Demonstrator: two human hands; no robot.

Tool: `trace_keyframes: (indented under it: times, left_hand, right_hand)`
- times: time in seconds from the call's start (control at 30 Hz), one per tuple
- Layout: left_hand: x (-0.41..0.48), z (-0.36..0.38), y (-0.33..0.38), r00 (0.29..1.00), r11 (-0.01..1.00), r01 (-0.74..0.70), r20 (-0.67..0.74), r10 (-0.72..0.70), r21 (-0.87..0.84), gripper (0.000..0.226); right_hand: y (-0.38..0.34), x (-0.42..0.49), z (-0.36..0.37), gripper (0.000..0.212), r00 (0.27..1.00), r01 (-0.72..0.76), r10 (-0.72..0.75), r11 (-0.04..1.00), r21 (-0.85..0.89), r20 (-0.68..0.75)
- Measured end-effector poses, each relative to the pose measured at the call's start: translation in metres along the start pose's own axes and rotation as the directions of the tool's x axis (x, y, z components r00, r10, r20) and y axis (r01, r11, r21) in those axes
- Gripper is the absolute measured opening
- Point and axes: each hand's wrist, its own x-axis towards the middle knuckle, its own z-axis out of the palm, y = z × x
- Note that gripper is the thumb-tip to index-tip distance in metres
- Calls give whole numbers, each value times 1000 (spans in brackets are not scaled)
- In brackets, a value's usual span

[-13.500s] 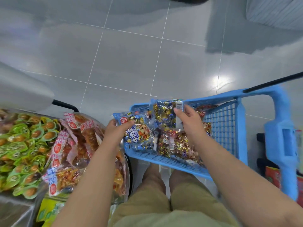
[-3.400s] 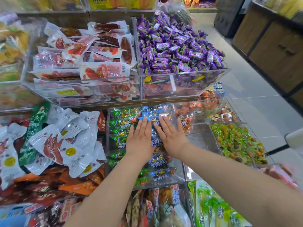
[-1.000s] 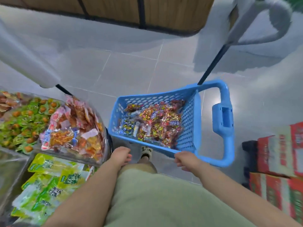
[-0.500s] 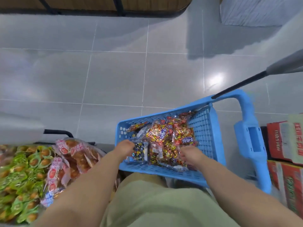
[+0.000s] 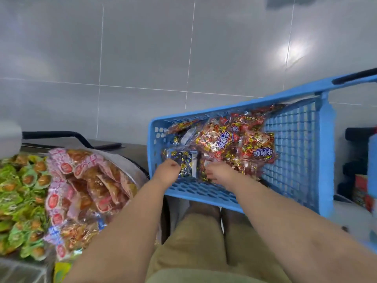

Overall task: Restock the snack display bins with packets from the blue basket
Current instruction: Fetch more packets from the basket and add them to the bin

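Blue basket (image 5: pixel 295 150): stands on grey tiled floor (image 5: pixel 142 58), just right of heaped pink-labelled packs (image 5: pixel 81 180) and green-wrapped snacks (image 5: pixel 18 190). Red packets (image 5: pixel 234 144): piled mid-basket. Blue packet (image 5: pixel 184 162) (gold-wrapped sweets inside): lies at near-left corner. Left hand (image 5: pixel 167 172): reaches into basket, fingers curled round blue packet's edge. Right hand (image 5: pixel 221 173): just beside it, fingers down among red packets; clasping or loose, cannot tell.
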Motion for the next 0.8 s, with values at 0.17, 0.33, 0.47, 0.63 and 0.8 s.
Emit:
trace_keyframes:
  times: [0.17, 0.33, 0.47, 0.63, 0.8]
  left_hand:
    - [6, 9, -33, 997, 999, 31, -69, -34, -44, 15]
    - [13, 11, -35, 995, 996, 6, -96, -15, -92, 12]
    - [17, 10, -36, 988, 995, 54, -139, -65, -81, 18]
    - [15, 10, -36, 990, 998, -15, -140, 7, -60, 44]
    - [-2, 13, -20, 941, 865, -294, -38, 338, 406, 96]
  right_hand:
    - [4, 35, 36, 18, 996, 34, -51, 971, -238, -69]
    - [4, 51, 55, 35, 995, 12, -27, 988, -155, -98]
    - [4, 55, 59, 37, 996, 36, -43, 995, -88, -82]
    - [5, 52, 52, 23, 992, 123, -119, 977, 173, -31]
    - [-8, 9, 21, 15, 992, 49, -87, 934, 354, 92]
